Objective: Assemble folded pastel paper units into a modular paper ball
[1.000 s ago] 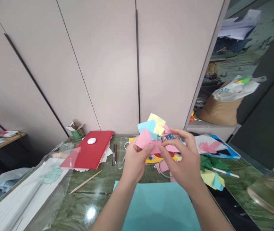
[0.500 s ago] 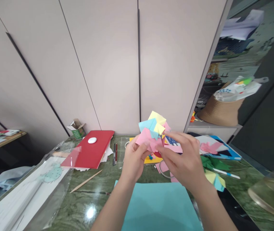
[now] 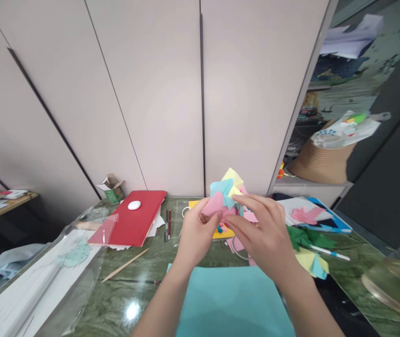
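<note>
Between my hands, above the table, is a folded paper piece [image 3: 222, 188] made of pink, light blue and yellow units joined together. My left hand [image 3: 197, 231] grips its pink part from the left, thumb on the near face. On the right side, my right hand [image 3: 265, 229] pinches the paper with its fingertips, the index finger by the yellow part and the thumb low by the pink. My fingers cover part of the joints. Below my forearms lies a turquoise sheet [image 3: 235, 299].
A red folder [image 3: 140, 220] bearing a white mouse-like object [image 3: 134, 205] lies left, near a wooden stick [image 3: 125, 265]. At right are green paper [image 3: 308, 238], a white marker [image 3: 329, 252], another yellow-blue folded paper [image 3: 312, 263] and a glass jar [image 3: 394, 281]. Cabinet doors [image 3: 157, 93] stand behind.
The folded paper has shifted slightly right and down and turned a little. My right fingers have moved in closer against it, while my left hand keeps its grip.
</note>
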Tool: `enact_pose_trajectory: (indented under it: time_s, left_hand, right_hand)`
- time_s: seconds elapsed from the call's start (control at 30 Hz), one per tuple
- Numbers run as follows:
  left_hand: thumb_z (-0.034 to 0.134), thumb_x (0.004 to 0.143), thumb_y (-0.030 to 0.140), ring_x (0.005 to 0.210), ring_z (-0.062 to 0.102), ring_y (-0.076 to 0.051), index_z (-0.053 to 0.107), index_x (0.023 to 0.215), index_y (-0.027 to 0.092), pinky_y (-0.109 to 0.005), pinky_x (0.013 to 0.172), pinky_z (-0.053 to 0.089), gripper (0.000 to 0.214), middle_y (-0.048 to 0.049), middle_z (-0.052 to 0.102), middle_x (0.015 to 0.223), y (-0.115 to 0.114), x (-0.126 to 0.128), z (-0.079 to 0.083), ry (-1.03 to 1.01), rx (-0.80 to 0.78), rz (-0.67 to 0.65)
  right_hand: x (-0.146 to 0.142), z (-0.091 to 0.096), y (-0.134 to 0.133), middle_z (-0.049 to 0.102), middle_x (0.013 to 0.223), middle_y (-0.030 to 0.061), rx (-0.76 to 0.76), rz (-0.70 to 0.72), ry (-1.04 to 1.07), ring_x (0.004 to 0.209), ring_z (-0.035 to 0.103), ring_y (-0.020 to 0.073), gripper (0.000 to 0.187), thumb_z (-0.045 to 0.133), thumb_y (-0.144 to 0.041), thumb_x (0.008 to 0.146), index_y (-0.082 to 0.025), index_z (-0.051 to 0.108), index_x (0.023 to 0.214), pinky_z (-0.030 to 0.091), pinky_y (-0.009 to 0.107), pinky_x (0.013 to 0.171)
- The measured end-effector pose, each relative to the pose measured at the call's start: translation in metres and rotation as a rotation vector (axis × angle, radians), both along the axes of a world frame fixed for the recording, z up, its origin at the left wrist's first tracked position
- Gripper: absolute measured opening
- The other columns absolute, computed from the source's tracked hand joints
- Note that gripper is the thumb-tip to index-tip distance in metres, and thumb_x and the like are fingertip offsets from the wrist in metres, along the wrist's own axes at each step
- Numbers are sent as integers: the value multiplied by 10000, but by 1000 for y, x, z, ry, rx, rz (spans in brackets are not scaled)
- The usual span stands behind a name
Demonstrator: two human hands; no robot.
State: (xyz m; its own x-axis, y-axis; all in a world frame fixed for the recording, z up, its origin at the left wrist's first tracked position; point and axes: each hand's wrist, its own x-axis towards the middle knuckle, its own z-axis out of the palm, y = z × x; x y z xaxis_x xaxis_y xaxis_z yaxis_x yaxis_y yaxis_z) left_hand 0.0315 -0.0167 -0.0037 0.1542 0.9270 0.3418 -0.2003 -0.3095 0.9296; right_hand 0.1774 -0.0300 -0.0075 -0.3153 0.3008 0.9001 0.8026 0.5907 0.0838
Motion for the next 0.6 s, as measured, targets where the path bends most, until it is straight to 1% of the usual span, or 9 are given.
enact_pose_trajectory:
  time_s: [0.1,0.17,0.27,0.33,0.4,0.47,0.53,0.6]
  left_hand:
    - [579,783,156,709,577,-119,615,962,149,-228,657,453,183,-34,663,830,3,-2,-2,-115,-32,-54]
    - [603,774,170,657,561,-99,610,928,152,-211,616,442,155,-24,652,796,6,-4,-4,-184,-73,-85]
    - [628,758,176,639,560,-91,607,896,148,-200,594,446,142,-19,645,773,8,-5,-3,-258,-109,-104]
    - [637,749,168,685,587,-107,611,910,145,-204,614,467,164,-28,655,796,7,-6,-1,-305,-125,-110]
    - [645,739,156,723,609,-122,614,919,142,-211,639,486,184,-37,664,819,6,-7,1,-351,-156,-122]
    - [649,731,141,758,622,-132,619,908,137,-221,678,501,179,-43,670,840,5,-8,2,-396,-196,-150]
    - [643,734,130,783,626,-134,624,904,135,-230,715,507,171,-46,674,853,5,-9,3,-431,-233,-188]
    - [634,743,130,780,628,-131,631,899,131,-231,725,509,156,-46,676,850,5,-9,2,-438,-256,-220]
  right_hand:
    - [0,2,0,611,1089,83,-11,53,91,989,556,255,144,678,-115,723,-214,635,818,437,441,811]
    - [2,4,-2,606,1065,92,12,74,161,959,562,245,145,676,-113,719,-203,632,824,444,431,802]
    - [7,8,-4,601,1042,91,43,61,230,935,560,237,163,667,-97,713,-207,636,829,442,427,796]
    - [10,8,-4,600,1022,83,17,40,270,929,557,233,155,657,-110,722,-218,638,832,437,432,807]
    - [13,7,-3,590,1008,76,-91,22,356,948,554,232,125,640,-156,748,-231,634,848,436,441,833]
    - [15,4,0,566,1043,72,-261,72,521,1001,545,235,152,621,-230,775,-254,611,925,449,442,853]
    - [16,1,4,524,1154,75,-489,227,711,1074,528,235,309,606,-303,790,-298,530,1090,482,423,840]
    - [17,-1,8,473,1254,74,-721,432,855,1102,527,223,488,590,-349,801,-346,388,1244,519,383,791]
